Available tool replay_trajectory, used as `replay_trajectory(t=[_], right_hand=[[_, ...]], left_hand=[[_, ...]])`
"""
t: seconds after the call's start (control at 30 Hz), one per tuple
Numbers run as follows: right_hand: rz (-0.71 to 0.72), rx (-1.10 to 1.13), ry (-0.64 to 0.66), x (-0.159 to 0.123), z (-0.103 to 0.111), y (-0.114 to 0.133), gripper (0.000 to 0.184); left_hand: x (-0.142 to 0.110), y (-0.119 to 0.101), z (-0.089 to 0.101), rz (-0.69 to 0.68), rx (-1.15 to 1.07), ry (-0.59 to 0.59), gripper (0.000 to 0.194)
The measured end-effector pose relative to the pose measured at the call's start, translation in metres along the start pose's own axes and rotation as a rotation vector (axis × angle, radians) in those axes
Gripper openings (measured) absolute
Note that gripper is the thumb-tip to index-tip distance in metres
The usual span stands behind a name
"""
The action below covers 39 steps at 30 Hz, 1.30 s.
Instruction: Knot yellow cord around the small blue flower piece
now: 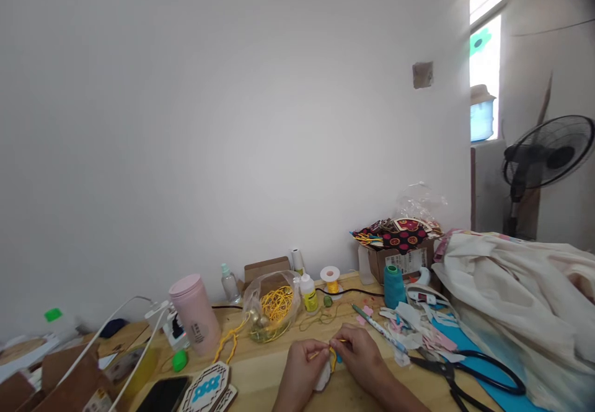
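Note:
Low in the head view, both hands meet over the wooden table point(260, 368). My left hand point(302, 365) pinches one end of a yellow cord point(332, 355), with a small white piece under its fingers. My right hand point(360, 353) is closed on the same cord from the right side. A bit of blue shows between the fingers. Just behind the hands lies a clear bag of yellow cord point(274, 306) and a loose greenish cord point(320, 319).
A pink tumbler point(195, 316), glue bottle point(309, 293), thread spool point(331, 277), teal thread cone point(394, 286) and cardboard box of fabric pieces point(400, 254) stand behind. Black scissors point(469, 375) lie right, beside white cloth point(520, 294). A phone point(162, 394) and fan point(543, 158) are nearby.

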State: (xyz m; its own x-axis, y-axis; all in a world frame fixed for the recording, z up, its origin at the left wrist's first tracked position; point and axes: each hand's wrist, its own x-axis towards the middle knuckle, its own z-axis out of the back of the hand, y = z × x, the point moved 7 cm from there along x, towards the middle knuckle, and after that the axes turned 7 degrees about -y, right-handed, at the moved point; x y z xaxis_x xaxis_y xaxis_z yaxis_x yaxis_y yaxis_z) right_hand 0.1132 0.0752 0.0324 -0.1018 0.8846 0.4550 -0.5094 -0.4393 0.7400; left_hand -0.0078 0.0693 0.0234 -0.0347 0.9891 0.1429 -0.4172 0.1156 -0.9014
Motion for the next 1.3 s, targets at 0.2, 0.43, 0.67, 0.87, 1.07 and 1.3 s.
replay_trajectory(t=[0.2,0.43,0.67,0.87,1.07,1.3], right_hand=[[-0.009,0.022,-0.014,-0.001,0.001,-0.002,0.019],[-0.020,0.121,0.010,0.001,-0.005,-0.007,0.022],[-0.023,0.143,-0.002,-0.001,-0.005,-0.009,0.025],[-0.030,0.147,-0.022,0.001,-0.005,-0.010,0.026],[-0.043,0.139,-0.037,0.005,-0.009,-0.013,0.026],[-0.112,0.167,-0.017,0.008,-0.016,-0.018,0.024]], left_hand=[[0.000,0.000,0.001,-0.020,0.058,-0.029,0.027],[-0.002,0.005,0.001,-0.025,0.020,-0.064,0.026],[-0.005,-0.003,-0.004,-0.078,-0.076,-0.039,0.021],[-0.004,-0.004,0.000,-0.052,-0.053,-0.047,0.025],[0.003,0.015,0.003,-0.003,-0.112,-0.086,0.028],[0.019,0.032,-0.005,-0.019,-0.131,-0.086,0.026]])
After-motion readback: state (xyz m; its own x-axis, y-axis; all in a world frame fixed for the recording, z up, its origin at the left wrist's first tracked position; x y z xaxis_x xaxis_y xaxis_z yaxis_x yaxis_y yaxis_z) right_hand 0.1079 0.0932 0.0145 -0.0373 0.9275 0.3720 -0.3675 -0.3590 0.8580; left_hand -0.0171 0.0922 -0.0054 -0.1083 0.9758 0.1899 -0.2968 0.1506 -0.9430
